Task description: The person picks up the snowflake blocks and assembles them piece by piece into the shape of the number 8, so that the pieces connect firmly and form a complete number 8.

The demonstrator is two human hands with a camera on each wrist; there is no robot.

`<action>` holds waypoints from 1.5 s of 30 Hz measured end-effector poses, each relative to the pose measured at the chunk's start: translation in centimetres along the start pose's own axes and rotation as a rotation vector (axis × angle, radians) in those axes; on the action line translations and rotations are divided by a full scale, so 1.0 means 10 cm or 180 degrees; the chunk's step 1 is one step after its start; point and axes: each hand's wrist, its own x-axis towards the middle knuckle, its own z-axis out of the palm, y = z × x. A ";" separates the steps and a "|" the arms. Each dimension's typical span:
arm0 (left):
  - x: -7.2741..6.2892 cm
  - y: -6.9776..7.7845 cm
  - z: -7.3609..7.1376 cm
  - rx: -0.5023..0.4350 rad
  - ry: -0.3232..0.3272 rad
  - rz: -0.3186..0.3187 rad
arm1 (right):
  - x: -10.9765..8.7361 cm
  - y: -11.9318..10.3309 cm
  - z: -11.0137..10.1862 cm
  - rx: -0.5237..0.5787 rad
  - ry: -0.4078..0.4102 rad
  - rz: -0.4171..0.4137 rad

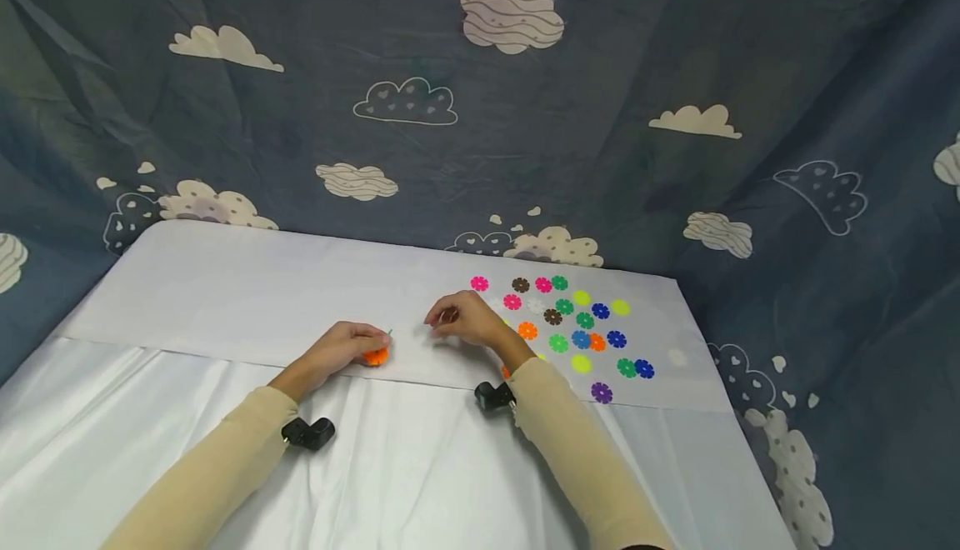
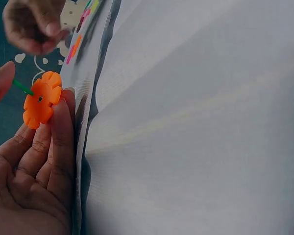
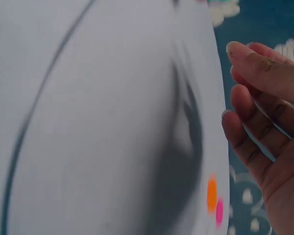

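My left hand holds an orange flower-shaped disc above the white table, near its front edge. A thin green piece sticks out of the disc's face toward the thumb; its full shape does not show. Fingers support the disc from behind and below in the left wrist view. My right hand hovers to the right of it, between the left hand and the scattered discs. Its fingers bend loosely, with nothing visible between them and the thumb.
Several colourful flower-shaped discs, among them a purple disc and a blue disc, lie spread over the table's right side. White cloth hangs over the front edge. A dark curtain with cloud prints stands behind.
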 end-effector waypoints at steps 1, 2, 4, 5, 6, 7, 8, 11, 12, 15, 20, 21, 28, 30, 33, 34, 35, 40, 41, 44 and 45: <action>0.00 0.00 -0.01 -0.0036 -0.0020 0.0016 | -0.06 0.05 -0.05 -0.0041 0.0042 0.0077; 0.01 -0.01 -0.01 -0.0068 -0.0036 0.0032 | -0.11 0.10 -0.09 -0.0079 0.0074 0.0163; 0.01 -0.02 -0.02 -0.0111 -0.0066 0.0053 | -0.23 0.19 -0.17 -0.0148 0.0115 0.0337; 0.01 -0.02 -0.03 -0.0116 -0.0073 0.0060 | -0.29 0.21 -0.21 -0.0186 0.0125 0.0420; 0.01 -0.03 -0.03 -0.0132 -0.0072 0.0057 | -0.34 0.24 -0.24 -0.0226 0.0140 0.0489; 0.01 -0.03 -0.05 -0.0092 -0.0081 0.0085 | -0.38 0.27 -0.27 -0.0253 0.0151 0.0566; 0.01 -0.03 -0.05 -0.0081 -0.0063 0.0076 | -0.42 0.29 -0.29 -0.0274 0.0161 0.0637; 0.00 -0.03 -0.08 -0.0037 -0.0039 0.0072 | -0.50 0.32 -0.33 -0.0355 0.0187 0.0902; 0.00 -0.03 -0.08 -0.0046 -0.0027 0.0061 | -0.52 0.33 -0.34 -0.0396 0.0193 0.1001; -0.01 -0.03 -0.09 -0.0074 -0.0008 0.0028 | -0.56 0.35 -0.35 -0.0486 0.0192 0.1291; -0.06 -0.04 -0.08 -0.0153 0.0013 -0.0016 | -0.57 0.39 -0.34 -0.0501 0.0161 0.1463; -0.06 -0.04 -0.08 -0.0168 0.0015 -0.0017 | -0.57 0.40 -0.33 -0.0499 0.0156 0.1475; -0.08 -0.02 -0.05 -0.0123 0.0038 -0.0037 | -0.56 0.38 -0.33 -0.0515 0.0120 0.1548; -0.09 -0.02 -0.05 -0.0092 0.0038 -0.0037 | -0.56 0.37 -0.33 -0.0518 0.0099 0.1533; -0.08 -0.02 -0.05 -0.0109 0.0041 -0.0031 | -0.58 0.35 -0.33 -0.0512 0.0090 0.1451; -0.08 -0.02 -0.05 -0.0118 0.0033 -0.0027 | -0.59 0.35 -0.33 -0.0510 0.0093 0.1421; -0.07 -0.03 -0.05 -0.0125 0.0028 -0.0021 | -0.59 0.35 -0.33 -0.0502 0.0101 0.1390; -0.05 -0.03 -0.03 -0.0150 -0.0006 0.0019 | -0.63 0.36 -0.32 -0.0435 0.0146 0.1284; -0.04 -0.02 -0.02 -0.0161 -0.0016 0.0032 | -0.64 0.37 -0.32 -0.0400 0.0155 0.1273; -0.02 -0.03 -0.02 -0.0156 -0.0021 0.0053 | -0.64 0.39 -0.30 -0.0278 0.0168 0.1188; -0.02 -0.03 -0.02 -0.0147 -0.0025 0.0060 | -0.63 0.39 -0.30 -0.0214 0.0175 0.1162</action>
